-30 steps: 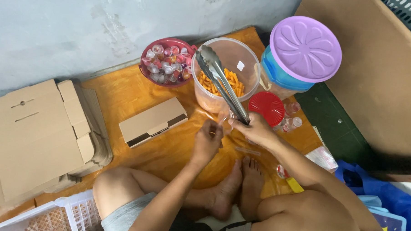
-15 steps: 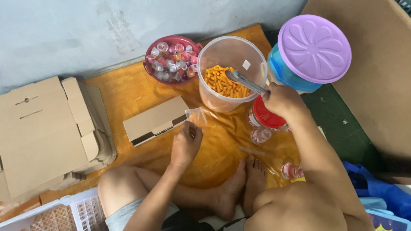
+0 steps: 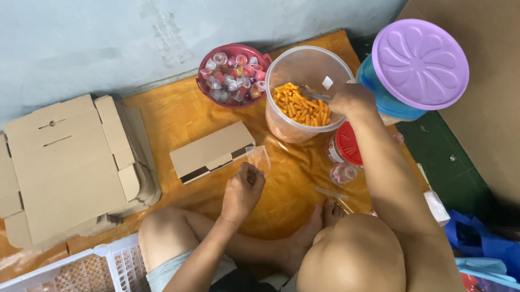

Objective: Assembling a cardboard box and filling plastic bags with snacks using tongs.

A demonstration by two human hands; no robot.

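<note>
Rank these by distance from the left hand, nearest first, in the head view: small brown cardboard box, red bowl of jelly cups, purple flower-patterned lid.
Measured from the left hand:
1. Small brown cardboard box, just up-left of it.
2. Red bowl of jelly cups, against the wall.
3. Purple flower-patterned lid, far upper right.

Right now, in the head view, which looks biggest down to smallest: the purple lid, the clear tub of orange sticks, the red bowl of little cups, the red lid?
1. Purple lid, though it sits nearer the camera.
2. Clear tub.
3. Red bowl.
4. Red lid, partly hidden by the arm.

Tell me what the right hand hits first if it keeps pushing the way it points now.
Probably the orange snack sticks: the right hand reaches leftward into the clear tub with metal tongs already among them. Depth is unclear.
</note>
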